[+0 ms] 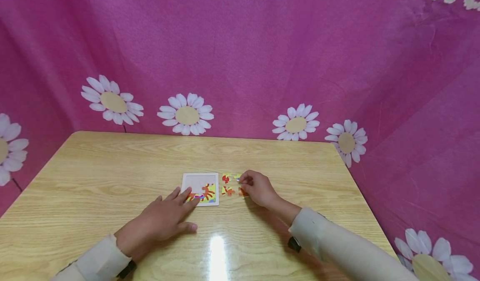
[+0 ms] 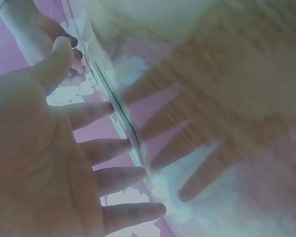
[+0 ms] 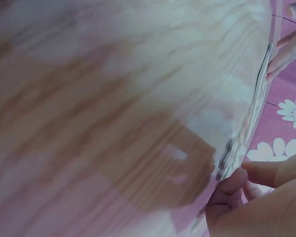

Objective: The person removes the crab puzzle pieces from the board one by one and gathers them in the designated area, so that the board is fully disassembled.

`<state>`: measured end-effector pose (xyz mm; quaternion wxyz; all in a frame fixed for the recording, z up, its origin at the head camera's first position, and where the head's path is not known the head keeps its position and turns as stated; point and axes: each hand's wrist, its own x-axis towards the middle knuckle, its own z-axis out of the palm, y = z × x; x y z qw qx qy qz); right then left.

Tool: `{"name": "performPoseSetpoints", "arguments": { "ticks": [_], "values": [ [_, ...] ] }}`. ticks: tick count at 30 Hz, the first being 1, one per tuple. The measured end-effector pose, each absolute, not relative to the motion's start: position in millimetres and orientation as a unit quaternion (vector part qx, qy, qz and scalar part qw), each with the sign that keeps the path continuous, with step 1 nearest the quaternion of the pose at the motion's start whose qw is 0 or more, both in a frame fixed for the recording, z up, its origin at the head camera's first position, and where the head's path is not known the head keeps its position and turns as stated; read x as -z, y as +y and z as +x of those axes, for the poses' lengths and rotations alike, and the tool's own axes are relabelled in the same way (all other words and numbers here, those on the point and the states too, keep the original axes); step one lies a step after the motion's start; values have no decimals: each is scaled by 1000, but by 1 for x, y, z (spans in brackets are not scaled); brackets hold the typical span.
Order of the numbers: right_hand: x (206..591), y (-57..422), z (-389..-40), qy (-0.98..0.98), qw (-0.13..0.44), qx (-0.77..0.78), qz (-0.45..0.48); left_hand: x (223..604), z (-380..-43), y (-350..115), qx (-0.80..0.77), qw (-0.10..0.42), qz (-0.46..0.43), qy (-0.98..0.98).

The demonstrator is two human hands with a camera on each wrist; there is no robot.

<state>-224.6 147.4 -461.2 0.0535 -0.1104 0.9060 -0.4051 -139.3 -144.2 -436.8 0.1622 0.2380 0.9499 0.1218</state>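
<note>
A small white-framed puzzle tray (image 1: 200,174) lies on the table, with orange, yellow and blue pieces (image 1: 209,193) filling its lower part and a bare upper part. My left hand (image 1: 165,216) rests with spread, straight fingers over the tray's lower left corner; the left wrist view shows its palm (image 2: 34,153). Right of the tray lie several loose puzzle pieces (image 1: 228,191). My right hand (image 1: 259,189) pinches at the upper right loose puzzle piece (image 1: 238,176) with thumb and forefinger, partly hiding it. In the right wrist view this hand (image 3: 251,197) is low over the tabletop.
The wooden table (image 1: 123,168) has a glossy top that mirrors the hands and a bright light. A pink cloth (image 1: 240,64) with white daisies hangs behind the table and along its sides.
</note>
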Motion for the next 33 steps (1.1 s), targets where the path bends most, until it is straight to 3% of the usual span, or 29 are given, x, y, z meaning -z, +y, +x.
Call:
{"name": "performPoseSetpoints", "arguments": {
  "ticks": [9,33],
  "values": [
    [455,125,-225,888,67,433,-139,438,-143,-140,-127,135,240,953],
    [454,82,-226,920,80,318,-215,439,-144,-123,-105,159,256,948]
  ]
}}
